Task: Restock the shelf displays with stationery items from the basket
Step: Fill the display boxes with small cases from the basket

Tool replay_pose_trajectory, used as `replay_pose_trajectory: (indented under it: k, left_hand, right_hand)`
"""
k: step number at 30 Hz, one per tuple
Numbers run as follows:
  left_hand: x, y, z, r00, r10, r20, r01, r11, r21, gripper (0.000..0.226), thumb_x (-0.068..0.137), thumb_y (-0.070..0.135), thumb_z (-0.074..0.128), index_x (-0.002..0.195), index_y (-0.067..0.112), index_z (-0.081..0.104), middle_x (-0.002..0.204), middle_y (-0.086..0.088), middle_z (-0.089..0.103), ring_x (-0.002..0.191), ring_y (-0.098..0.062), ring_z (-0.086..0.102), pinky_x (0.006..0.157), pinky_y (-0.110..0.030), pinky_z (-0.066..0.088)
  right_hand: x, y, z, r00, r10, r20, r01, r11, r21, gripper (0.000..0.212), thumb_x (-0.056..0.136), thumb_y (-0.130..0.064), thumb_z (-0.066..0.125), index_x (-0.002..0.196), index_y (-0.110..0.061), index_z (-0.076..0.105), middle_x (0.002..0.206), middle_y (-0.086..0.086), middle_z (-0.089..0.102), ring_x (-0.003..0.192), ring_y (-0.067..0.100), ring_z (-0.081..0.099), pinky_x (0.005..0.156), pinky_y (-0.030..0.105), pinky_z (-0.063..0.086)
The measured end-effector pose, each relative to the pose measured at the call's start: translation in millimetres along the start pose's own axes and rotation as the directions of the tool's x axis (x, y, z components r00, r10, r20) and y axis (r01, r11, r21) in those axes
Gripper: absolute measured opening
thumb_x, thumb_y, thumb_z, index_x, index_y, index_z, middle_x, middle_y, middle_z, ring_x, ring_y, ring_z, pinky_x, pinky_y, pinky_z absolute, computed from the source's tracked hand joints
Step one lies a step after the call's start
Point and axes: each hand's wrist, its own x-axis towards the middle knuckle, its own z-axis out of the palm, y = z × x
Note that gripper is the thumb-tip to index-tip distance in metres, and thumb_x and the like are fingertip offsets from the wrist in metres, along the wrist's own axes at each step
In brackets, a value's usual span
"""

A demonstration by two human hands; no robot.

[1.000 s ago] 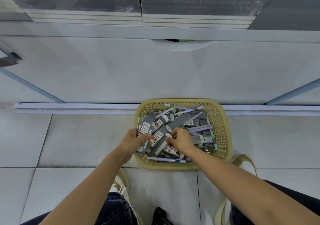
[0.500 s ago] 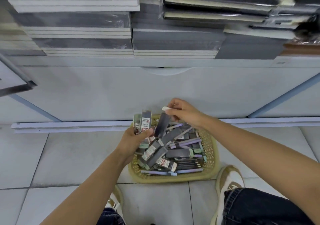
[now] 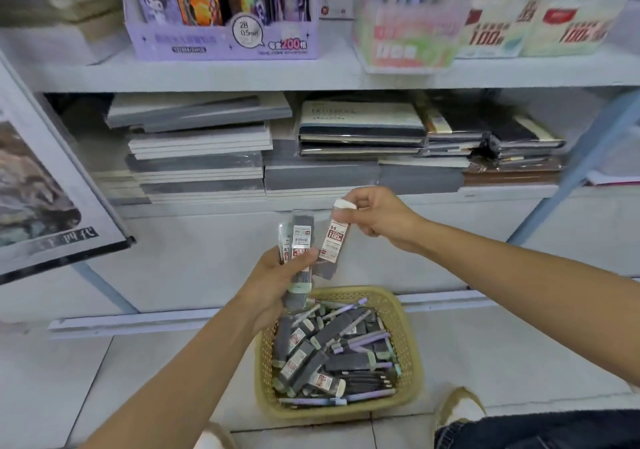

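While above the basket [image 3: 332,412], both hands [image 3: 273,277] [image 3: 382,220] around labelled cases [image 3: 300,239] [image 3: 334,240].

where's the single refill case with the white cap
Head view, near centre: the refill case hangs from the right hand, pinched at its white cap, just right of the bunch of cases in the left hand and above the yellow basket.

2 hands [image 3: 277,286] [image 3: 384,221], 1 basket [image 3: 346,411], 2 shelves [image 3: 311,74] [image 3: 450,200]

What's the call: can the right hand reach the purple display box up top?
Probably yes. The right hand, pinching one lead case, has open air above it toward the purple display box; nothing blocks.
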Motion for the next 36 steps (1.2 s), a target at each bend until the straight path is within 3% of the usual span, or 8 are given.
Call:
replay_pose_trajectory:
  k: [3, 7, 12, 15, 19, 23, 27, 36]
  left_hand:
    - [-5.8, 23.0, 18.8, 0.997, 0.083, -0.001, -0.083, 0.996, 0.042, 0.049, 0.053, 0.042, 0.082, 0.094, 0.016, 0.071, 0.077, -0.002, 0.071, 0.059, -0.016, 0.054, 0.053, -0.024, 0.039]
    - [-11.8, 61.1, 50.3, 0.985, 0.172, 0.009, -0.172, 0.98, 0.101, 0.05, 0.056, 0.037, 0.083, 0.097, 0.014, 0.069, 0.067, 0.001, 0.066, 0.048, -0.01, 0.051, 0.042, -0.019, 0.036]
    - [-11.1, 125.9, 91.8, 0.929, 0.364, 0.068, -0.369, 0.926, 0.08, 0.024, 0.076, 0.024, 0.078, 0.097, 0.02, 0.069, 0.08, 0.003, 0.076, 0.06, -0.006, 0.065, 0.05, -0.022, 0.046]
    - [-9.6, 164.1, 117.0, 0.863, 0.488, 0.128, -0.499, 0.864, 0.072, 0.032, 0.08, 0.022, 0.074, 0.11, 0.014, 0.066, 0.091, -0.003, 0.076, 0.074, -0.008, 0.071, 0.064, -0.023, 0.049]
    - [0.5, 192.0, 144.1, 0.8, 0.572, 0.183, -0.594, 0.798, 0.1, 0.024, 0.082, 0.021, 0.074, 0.104, 0.017, 0.065, 0.087, -0.004, 0.076, 0.082, -0.014, 0.071, 0.08, -0.029, 0.052]
    - [18.9, 202.9, 162.1, 0.766, 0.616, 0.182, -0.641, 0.755, 0.141, 0.032, 0.083, 0.02, 0.073, 0.113, 0.014, 0.064, 0.098, 0.0, 0.076, 0.091, -0.017, 0.072, 0.085, -0.034, 0.054]
    - [39.1, 211.0, 167.9, 0.739, 0.661, 0.129, -0.673, 0.719, 0.176, 0.035, 0.082, 0.026, 0.073, 0.114, 0.015, 0.064, 0.094, 0.002, 0.076, 0.087, -0.012, 0.072, 0.066, -0.016, 0.052]
    - [66.0, 237.2, 161.5, 0.768, 0.638, 0.055, -0.64, 0.763, 0.087, 0.016, 0.083, 0.015, 0.072, 0.099, 0.012, 0.069, 0.084, -0.005, 0.076, 0.073, -0.016, 0.07, 0.065, -0.016, 0.053]
  right_hand:
    - [-12.0, -25.3, -7.6, 0.995, -0.095, -0.029, 0.094, 0.995, -0.046, 0.005, 0.089, -0.016, 0.068, 0.087, -0.013, 0.066, 0.061, -0.007, 0.063, 0.046, 0.005, 0.045, 0.044, 0.017, 0.036]
    - [-30.5, -63.8, -22.3, 0.985, -0.165, 0.056, 0.168, 0.983, -0.067, 0.01, 0.095, -0.023, 0.061, 0.089, -0.016, 0.065, 0.074, -0.004, 0.069, 0.061, 0.006, 0.056, 0.055, 0.02, 0.044]
    - [-50.2, -129.4, -78.2, 0.899, -0.395, -0.189, 0.371, 0.917, -0.147, 0.017, 0.094, -0.034, 0.059, 0.092, -0.025, 0.073, 0.078, 0.0, 0.071, 0.064, 0.013, 0.057, 0.052, 0.02, 0.046]
    - [-60.4, -164.4, -123.2, 0.802, -0.516, -0.301, 0.472, 0.856, -0.212, 0.018, 0.096, -0.031, 0.058, 0.094, -0.025, 0.074, 0.077, -0.001, 0.069, 0.065, 0.013, 0.055, 0.052, 0.021, 0.045]
    - [-60.1, -183.9, -170.5, 0.738, -0.535, -0.411, 0.385, 0.835, -0.394, 0.015, 0.096, -0.029, 0.059, 0.098, -0.021, 0.071, 0.087, 0.004, 0.072, 0.066, 0.012, 0.061, 0.054, 0.022, 0.051]
    - [-44.2, -182.6, -194.0, 0.8, -0.454, -0.394, 0.238, 0.841, -0.485, 0.019, 0.097, -0.028, 0.057, 0.099, -0.013, 0.069, 0.095, 0.01, 0.071, 0.076, 0.02, 0.066, 0.063, 0.028, 0.055]
    - [-30.9, -181.9, -203.5, 0.826, -0.447, -0.345, 0.215, 0.814, -0.54, 0.017, 0.096, -0.032, 0.056, 0.094, -0.022, 0.07, 0.096, 0.004, 0.072, 0.091, 0.022, 0.067, 0.082, 0.038, 0.054]
    - [-41.9, -221.2, -221.2, 0.854, -0.466, -0.23, 0.329, 0.828, -0.454, 0.03, 0.086, -0.043, 0.062, 0.103, -0.02, 0.072, 0.093, -0.003, 0.074, 0.086, 0.014, 0.071, 0.074, 0.027, 0.059]
